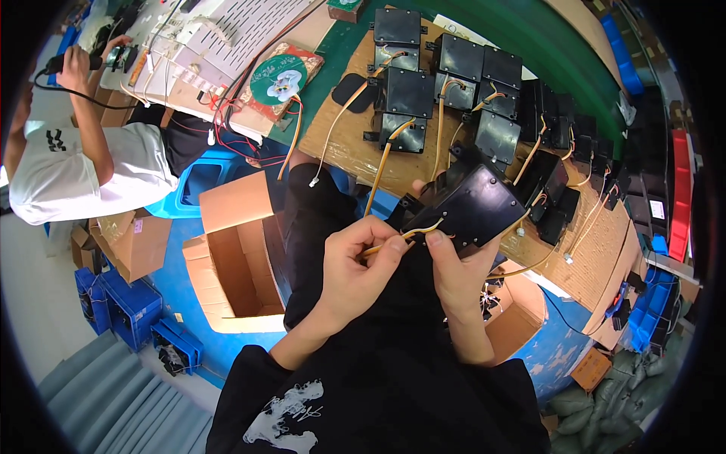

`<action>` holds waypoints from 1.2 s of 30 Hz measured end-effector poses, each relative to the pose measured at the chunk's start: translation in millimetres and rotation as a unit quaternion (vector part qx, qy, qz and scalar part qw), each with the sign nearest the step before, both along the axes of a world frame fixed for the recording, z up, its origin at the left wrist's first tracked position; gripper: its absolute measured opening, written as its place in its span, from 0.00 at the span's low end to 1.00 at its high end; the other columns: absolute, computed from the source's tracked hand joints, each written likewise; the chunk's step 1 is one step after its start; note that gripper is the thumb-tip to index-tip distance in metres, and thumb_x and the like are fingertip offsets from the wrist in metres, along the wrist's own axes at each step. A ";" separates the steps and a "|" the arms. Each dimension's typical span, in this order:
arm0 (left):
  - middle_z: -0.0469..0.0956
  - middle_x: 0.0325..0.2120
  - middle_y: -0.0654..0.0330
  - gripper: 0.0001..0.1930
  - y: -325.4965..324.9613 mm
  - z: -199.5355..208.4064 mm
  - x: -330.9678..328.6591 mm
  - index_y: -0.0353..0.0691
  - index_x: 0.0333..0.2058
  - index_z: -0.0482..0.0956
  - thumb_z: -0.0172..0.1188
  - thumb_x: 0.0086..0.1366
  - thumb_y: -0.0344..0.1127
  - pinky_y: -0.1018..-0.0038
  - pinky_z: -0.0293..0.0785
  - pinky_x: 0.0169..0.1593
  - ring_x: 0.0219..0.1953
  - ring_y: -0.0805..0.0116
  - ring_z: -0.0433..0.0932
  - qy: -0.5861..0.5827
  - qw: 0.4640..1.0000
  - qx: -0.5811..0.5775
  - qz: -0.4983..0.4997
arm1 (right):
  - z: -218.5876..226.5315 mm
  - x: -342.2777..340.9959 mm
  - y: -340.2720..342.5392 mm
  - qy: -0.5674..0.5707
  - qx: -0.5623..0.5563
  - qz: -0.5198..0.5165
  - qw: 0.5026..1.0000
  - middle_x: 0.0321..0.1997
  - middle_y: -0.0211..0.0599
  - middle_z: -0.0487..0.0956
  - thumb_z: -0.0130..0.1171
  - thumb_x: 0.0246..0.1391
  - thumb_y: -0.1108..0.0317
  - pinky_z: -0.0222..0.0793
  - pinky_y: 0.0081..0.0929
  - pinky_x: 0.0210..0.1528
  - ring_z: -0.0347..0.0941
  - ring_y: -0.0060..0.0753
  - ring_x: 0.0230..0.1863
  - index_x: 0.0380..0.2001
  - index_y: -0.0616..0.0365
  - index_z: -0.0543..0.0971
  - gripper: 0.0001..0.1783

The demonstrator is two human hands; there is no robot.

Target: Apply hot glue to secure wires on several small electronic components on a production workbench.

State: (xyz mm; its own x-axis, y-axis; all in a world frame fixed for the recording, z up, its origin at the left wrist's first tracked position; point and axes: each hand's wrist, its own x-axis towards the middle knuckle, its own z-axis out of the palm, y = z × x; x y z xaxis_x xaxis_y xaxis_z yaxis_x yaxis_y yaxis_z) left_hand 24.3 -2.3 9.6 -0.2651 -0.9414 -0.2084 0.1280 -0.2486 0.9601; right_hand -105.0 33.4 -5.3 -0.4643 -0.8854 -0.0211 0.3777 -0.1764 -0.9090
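Close in front of me I hold a black plastic box with small screws at its corners. My right hand grips its lower edge, the thumb pressed near where thin wires come out. Between the thumb and curled fingers of my left hand is a yellow sleeved cable, pinched just beside the box. White and yellow wire ends show between the two hands. The far side of the box, and most of my right fingers behind it, are hidden.
Several similar black boxes with cables stand on the cardboard-covered table. An open carton is on the floor at left, another at right. Far left, a person in white works at a bench beside blue crates.
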 end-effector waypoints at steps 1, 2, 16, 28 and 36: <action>0.69 0.14 0.70 0.07 -1.8 -2.1 1.3 0.35 0.22 0.76 0.62 0.57 0.24 0.85 0.52 0.21 0.15 0.82 0.56 -0.016 1.000 -0.019 -0.014 | 0.7 -2.4 -0.4 0.008 0.004 0.012 1.000 0.58 0.48 0.71 0.58 0.42 0.89 0.74 0.32 0.54 0.75 0.45 0.57 0.61 0.57 0.58 0.41; 0.69 0.14 0.69 0.07 -3.2 -3.5 2.7 0.35 0.21 0.76 0.62 0.58 0.24 0.84 0.52 0.21 0.15 0.81 0.56 -0.032 0.998 -0.038 -0.028 | 1.3 -3.5 -0.8 0.017 0.009 0.023 1.000 0.58 0.48 0.71 0.58 0.42 0.88 0.74 0.31 0.54 0.75 0.45 0.57 0.62 0.57 0.58 0.41; 0.67 0.10 0.64 0.09 -18.1 0.5 13.0 0.34 0.17 0.74 0.62 0.53 0.24 0.79 0.56 0.20 0.13 0.73 0.59 -0.167 0.957 -0.222 -0.084 | 2.5 -6.6 6.3 0.078 -0.011 0.056 0.995 0.61 0.52 0.70 0.56 0.44 0.87 0.73 0.36 0.57 0.74 0.51 0.58 0.62 0.58 0.59 0.40; 0.68 0.10 0.63 0.08 -23.8 1.1 21.4 0.35 0.17 0.75 0.63 0.52 0.26 0.77 0.58 0.20 0.13 0.69 0.61 -0.202 0.931 -0.285 -0.108 | 8.2 -3.0 5.3 0.072 0.023 0.082 0.994 0.55 0.45 0.72 0.62 0.44 0.86 0.71 0.29 0.54 0.73 0.36 0.51 0.58 0.60 0.59 0.38; 0.65 0.09 0.63 0.10 -23.1 -7.3 28.0 0.36 0.15 0.73 0.63 0.52 0.28 0.76 0.57 0.19 0.12 0.67 0.59 -0.214 0.929 -0.268 -0.137 | 11.5 -9.0 5.0 0.174 0.043 0.124 0.976 0.55 0.49 0.76 0.60 0.42 0.87 0.76 0.29 0.51 0.79 0.40 0.51 0.60 0.59 0.60 0.40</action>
